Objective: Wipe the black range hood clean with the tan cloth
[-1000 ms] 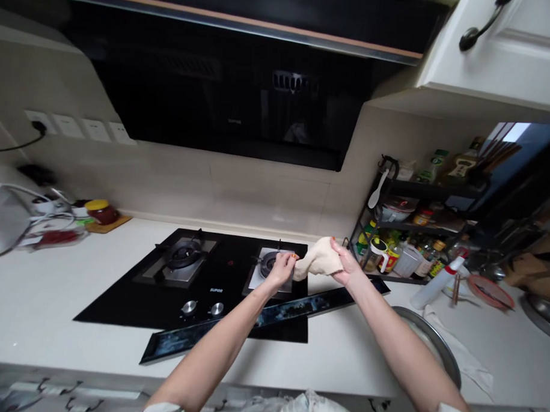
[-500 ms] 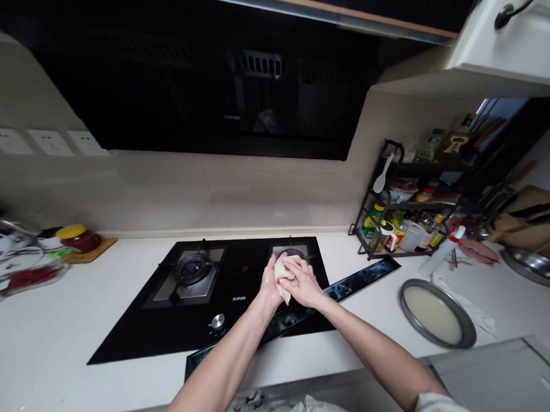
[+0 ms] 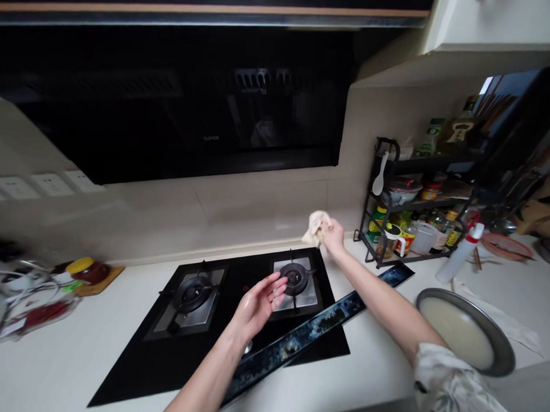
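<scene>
Cloth [image 3: 316, 225] is bunched in the right hand [image 3: 331, 237], held up against the wall tiles [image 3: 257, 205] behind the stove [image 3: 235, 316], apparently for wiping. Left hand [image 3: 256, 304] is spread open, empty, hovering over the right burner [image 3: 294, 279].

My right hand [image 3: 333, 236] hid part of the bunched cloth [image 3: 314, 225] it gripped. At three o'clock, the labels on the rack [image 3: 383, 204] were too small to read. At nine o'clock, the clutter [image 3: 23, 293] was blurred and cut by the edge.
</scene>
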A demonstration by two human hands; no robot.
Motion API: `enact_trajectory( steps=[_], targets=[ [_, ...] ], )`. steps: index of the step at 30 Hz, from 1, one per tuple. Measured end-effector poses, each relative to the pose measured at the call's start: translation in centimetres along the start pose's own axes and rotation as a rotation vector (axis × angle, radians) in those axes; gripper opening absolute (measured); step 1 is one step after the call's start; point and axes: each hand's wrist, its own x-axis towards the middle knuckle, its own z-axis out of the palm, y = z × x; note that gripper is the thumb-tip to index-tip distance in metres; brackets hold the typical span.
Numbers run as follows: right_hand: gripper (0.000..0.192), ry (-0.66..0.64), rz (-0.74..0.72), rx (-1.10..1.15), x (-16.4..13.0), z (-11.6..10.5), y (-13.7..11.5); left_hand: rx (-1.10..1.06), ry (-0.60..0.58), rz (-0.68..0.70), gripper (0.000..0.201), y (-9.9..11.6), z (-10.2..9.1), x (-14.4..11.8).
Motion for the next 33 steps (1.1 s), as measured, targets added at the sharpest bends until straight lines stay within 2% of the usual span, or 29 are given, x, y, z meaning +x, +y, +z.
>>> enact_trajectory(
  steps=[1, 3, 5, 8, 10, 11, 13, 16, 18, 20, 21, 23, 26, 27, 29, 31, 33],
  targets=[
    [0.019, 0.095, -0.069, -0.021, 3.0, -0.6, -1.9, 0.003, 0.047, 0.007, 0.025, 0.5, -0.3, -0.1],
    [0.018, 0.323, -0.346, -0.156, 9.1, -1.8, -6.8, -0.012, 0.116, 0.022, 0.023, 1.1, -0.5, -0.2],
    [0.020, 0.487, -0.584, -0.200, 14.7, -2.4, -12.5, -0.027, 0.169, 0.026, 0.022, 1.2, -0.4, -0.2],
    [0.043, 0.486, -0.874, -0.274, 21.2, -1.4, -20.9, -0.051, 0.264, 0.029, 0.022, 1.3, -0.4, -0.4],
    [0.056, 0.464, -1.010, -0.320, 23.9, 0.6, -24.9, -0.074, 0.316, 0.038, 0.022, 1.6, -0.5, -0.6],
    [0.060, 0.443, -1.045, -0.345, 24.7, 1.9, -26.1, -0.086, 0.337, 0.043, 0.021, 1.7, -0.7, -0.7],
    [0.066, 0.388, -1.032, -0.395, 25.5, 4.4, -26.7, -0.104, 0.363, 0.053, 0.022, 2.0, -1.1, -0.9],
    [0.065, 0.315, -0.919, -0.449, 24.8, 7.5, -23.9, -0.115, 0.386, 0.064, 0.024, 2.1, -1.7, -0.7],
    [0.063, 0.250, -0.894, -0.506, 24.2, 8.3, -21.2, -0.118, 0.405, 0.058, 0.024, 2.0, -2.1, -0.3],
    [0.063, 0.168, -0.905, -0.564, 24.3, 7.7, -19.7, -0.123, 0.411, 0.041, 0.025, 1.8, -2.4, 0.1],
    [0.062, 0.149, -0.914, -0.562, 24.8, 7.1, -19.7, -0.126, 0.406, 0.028, 0.026, 1.7, -2.6, 0.3],
    [0.059, 0.192, -0.927, -0.481, 26.4, 5.8, -21.5, -0.128, 0.388, 0.007, 0.028, 1.6, -3.1, 0.6],
    [0.061, 0.388, -0.905, -0.314, 28.2, 5.8, -25.8, -0.135, 0.379, -0.007, 0.033, 1.7, -3.7, 0.7],
    [0.063, 0.433, -0.880, -0.295, 28.2, 6.6, -26.9, -0.137, 0.381, -0.008, 0.034, 1.9, -3.9, 0.7],
    [0.065, 0.422, -0.846, -0.317, 26.8, 9.4, -27.6, -0.136, 0.382, -0.016, 0.035, 2.3, -3.9, 0.8],
    [0.064, 0.300, -0.877, -0.375, 24.5, 12.4, -26.7, -0.119, 0.380, -0.028, 0.034, 2.7, -3.6, 1.0],
    [0.059, 0.179, -0.954, -0.402, 22.7, 13.8, -25.2, -0.095, 0.368, -0.031, 0.031, 3.1, -3.1, 1.2]
  ],
)
